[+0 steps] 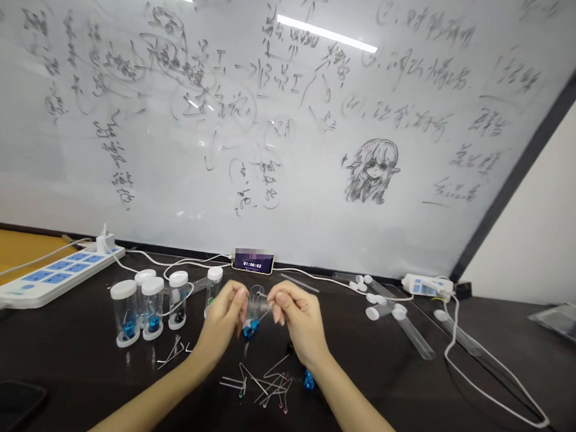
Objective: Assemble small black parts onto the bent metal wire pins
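Note:
My left hand [224, 318] is closed, its fingertips against a small shiny blue metal part [251, 329]. Opposite it, my right hand [302, 318] pinches a thin metal rod [265, 314], which slants down toward the blue part. Directly behind the blue part is a clear tube [256, 297]; whether a finger touches it, I cannot tell. Below my hands, several thin bent metal rods [266, 387] lie in a loose pile, some with coloured ends. Another blue metal part [309, 379] rests beside my right wrist, partly covered by it.
Several clear capped tubes [125, 314] stand at left, some with blue parts inside. Small bent rods [172, 354] lie near them. At right are loose clear tubes [414, 333], white caps [372, 312] and a white cable [495, 371]. A phone [252, 261] leans against the whiteboard [289, 178].

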The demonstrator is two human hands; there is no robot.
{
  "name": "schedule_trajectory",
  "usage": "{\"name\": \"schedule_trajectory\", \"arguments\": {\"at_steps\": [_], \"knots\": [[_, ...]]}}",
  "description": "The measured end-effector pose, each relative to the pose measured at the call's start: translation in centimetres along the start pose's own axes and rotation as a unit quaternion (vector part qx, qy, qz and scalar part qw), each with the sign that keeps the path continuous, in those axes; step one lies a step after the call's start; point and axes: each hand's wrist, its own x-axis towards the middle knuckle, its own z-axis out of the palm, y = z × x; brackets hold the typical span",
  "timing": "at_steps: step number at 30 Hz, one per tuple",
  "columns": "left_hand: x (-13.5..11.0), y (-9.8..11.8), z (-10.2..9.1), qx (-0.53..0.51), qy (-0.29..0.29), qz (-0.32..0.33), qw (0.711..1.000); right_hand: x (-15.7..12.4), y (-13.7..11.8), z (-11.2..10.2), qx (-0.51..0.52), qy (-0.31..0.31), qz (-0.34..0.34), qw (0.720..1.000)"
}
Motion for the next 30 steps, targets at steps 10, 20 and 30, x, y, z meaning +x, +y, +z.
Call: {"name": "schedule_trajectory", "arguments": {"at_steps": [10,20,30], "knots": [[2.2,-4.5,0.1,0.164,-0.056,0.074,0.982,1.4,-1.1,-2.3,-0.12,0.138,-0.117,0.976],[1.5,-4.2,0.4,0.073,-0.085,0.058,0.992,1.1,1.5,-1.3,-0.239,0.021,-0.076,0.968],[0.8,-4.0,0.6,0.077,-0.096,0.051,0.991,0.7,3.6,-0.9,-0.33,0.0,-0.054,0.942]]}}
